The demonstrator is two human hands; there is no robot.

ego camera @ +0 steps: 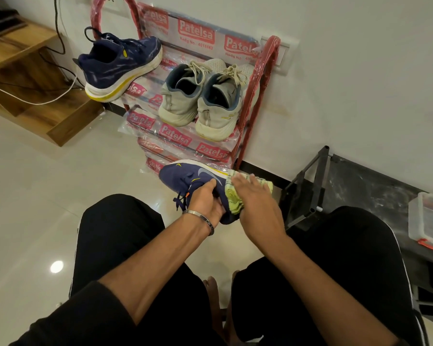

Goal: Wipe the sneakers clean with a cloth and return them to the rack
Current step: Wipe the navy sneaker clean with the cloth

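Heel under the cloth

Pale floor tiles [48,196] run to the red rack [255,101]; before it, the navy sneaker [185,178] lies toe-left, heel-right. Left hand [205,198] grips its collar. Right hand [253,193], nearer the heel, presses flat on the green cloth [233,196]

A: Single view, head-worn, wide-angle. It looks forward and steeply down from above the seated person's knees.

B: Facing?

A: Toward the wall, with the red shoe rack [245,116] upper centre. Both forearms enter from the bottom edge.

B: Nearness?

A: The left hand [205,201] and right hand [253,196] sit mid-frame at arm's reach, the rack just beyond. Edges bow.
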